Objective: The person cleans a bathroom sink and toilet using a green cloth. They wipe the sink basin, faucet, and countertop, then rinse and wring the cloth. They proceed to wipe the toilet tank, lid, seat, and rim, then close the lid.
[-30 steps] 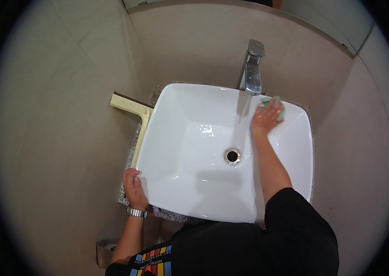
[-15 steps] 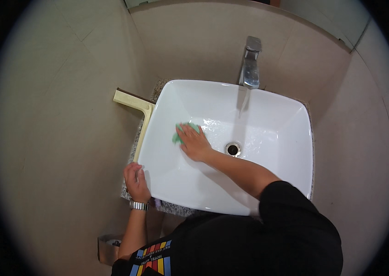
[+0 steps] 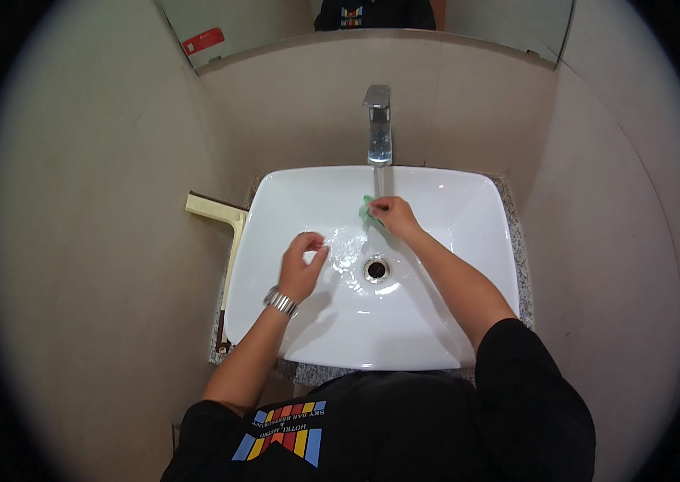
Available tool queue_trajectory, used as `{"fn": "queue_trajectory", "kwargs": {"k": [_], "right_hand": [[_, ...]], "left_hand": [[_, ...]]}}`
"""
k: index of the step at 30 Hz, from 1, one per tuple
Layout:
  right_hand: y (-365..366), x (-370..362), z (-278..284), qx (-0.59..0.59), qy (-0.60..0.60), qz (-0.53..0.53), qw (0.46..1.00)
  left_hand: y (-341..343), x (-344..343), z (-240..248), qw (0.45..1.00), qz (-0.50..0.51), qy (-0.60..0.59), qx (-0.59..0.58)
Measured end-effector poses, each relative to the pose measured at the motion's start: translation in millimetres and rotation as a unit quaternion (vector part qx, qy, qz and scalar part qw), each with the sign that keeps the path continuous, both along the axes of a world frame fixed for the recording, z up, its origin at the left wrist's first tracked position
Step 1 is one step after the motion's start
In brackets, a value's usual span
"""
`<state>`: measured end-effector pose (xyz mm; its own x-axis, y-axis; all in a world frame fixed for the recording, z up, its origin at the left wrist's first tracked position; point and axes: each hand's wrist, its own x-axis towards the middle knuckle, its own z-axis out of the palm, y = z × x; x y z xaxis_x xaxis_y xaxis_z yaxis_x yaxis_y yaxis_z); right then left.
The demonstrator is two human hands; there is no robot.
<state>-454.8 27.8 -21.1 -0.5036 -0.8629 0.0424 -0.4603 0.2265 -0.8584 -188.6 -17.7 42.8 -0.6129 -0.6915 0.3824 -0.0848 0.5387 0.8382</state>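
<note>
Pinched in my right hand point(image 3: 395, 216) is a thin green cloth point(image 3: 372, 214), hanging just below the spout of the chrome faucet point(image 3: 379, 128). Water runs from the spout beside it. My left hand point(image 3: 301, 265) hovers over the left part of the white basin point(image 3: 469, 201), thumb and curled fingers apart, with nothing in it. A steel-banded watch point(image 3: 281, 301) is on that wrist. Between my forearms the round drain point(image 3: 376, 270) shows uncovered, and the basin floor glistens with water.
A cream squeegee-like tool point(image 3: 231, 257) with a dark handle end leans along the basin's left side on a speckled granite counter point(image 3: 523, 265). A mirror point(image 3: 276, 28) with a red sticker point(image 3: 202, 40) spans the wall above the faucet.
My right hand has lifted the green cloth from the basin's left side and carried it right to the faucet. My left hand has left the basin's rim and moved in over the basin.
</note>
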Motion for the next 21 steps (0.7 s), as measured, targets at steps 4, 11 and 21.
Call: {"fn": "queue_trajectory", "kwargs": {"k": [4,11,21], "right_hand": [[-16.9,-6.8,36.1,-0.065,-0.201,-0.123,0.970],[5.1,-14.3,77.9,-0.152,-0.121,-0.148,0.970],[31.5,-45.1,43.4,-0.323,-0.299,-0.309,0.843]], "left_hand": [[-23.0,-57.9,-20.6,0.996,-0.024,-0.070,0.056],[-32.6,-138.8,-17.7,0.993,-0.050,-0.109,0.017],[-46.5,-184.2,-29.4,0.964,-0.149,-0.186,0.119]]}}
